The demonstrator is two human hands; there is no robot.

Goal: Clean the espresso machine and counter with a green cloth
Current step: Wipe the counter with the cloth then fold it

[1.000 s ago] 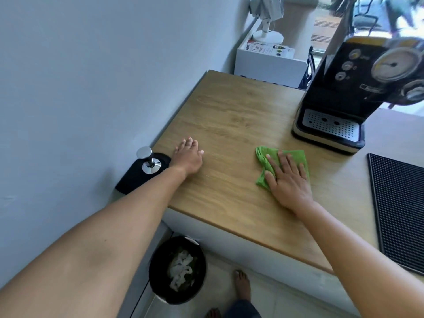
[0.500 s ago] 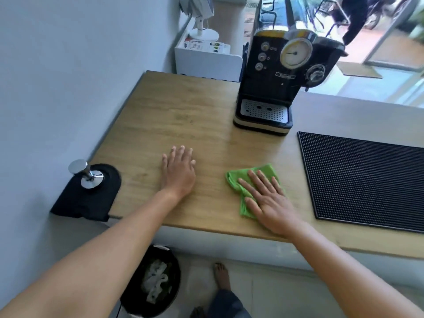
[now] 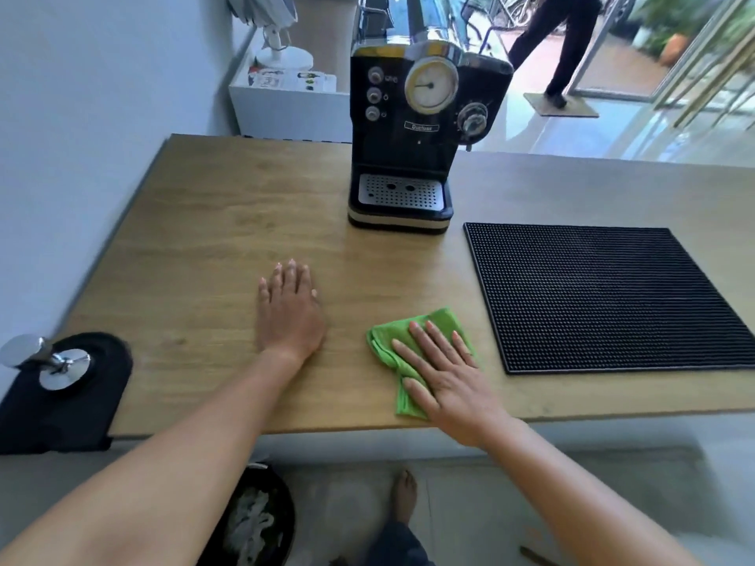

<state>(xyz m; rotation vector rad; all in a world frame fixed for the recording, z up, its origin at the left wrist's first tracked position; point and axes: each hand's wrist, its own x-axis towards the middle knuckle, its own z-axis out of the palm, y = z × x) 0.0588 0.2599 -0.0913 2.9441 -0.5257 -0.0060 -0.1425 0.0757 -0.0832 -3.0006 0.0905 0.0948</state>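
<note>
rightward is where both hands have slid over the last second. the green cloth [image 3: 384, 343], which lay off the left front corner of the espresso machine [image 3: 408, 128], now lies in front of it and a little to its right, near the desk's [image 3: 228, 222] front edge.

head view: the right hand [image 3: 445, 386] lies flat on the bunched cloth, fingers straight and slightly spread, pressing it to the wood. the left hand [image 3: 288, 316] rests palm down on bare desk in front of the machine and to its left, fingers straight and close together, holding nothing. right of the machine and just beside the cloth lies a black ribbed mat [image 3: 604, 296]. far to the machine's left, at the desk's near corner, a metal tamper [image 3: 45, 361] stands on a black pad [image 3: 61, 406]. below the desk edge a dark bin [image 3: 253, 520] and a bare foot [image 3: 403, 494] show on the floor.
</note>
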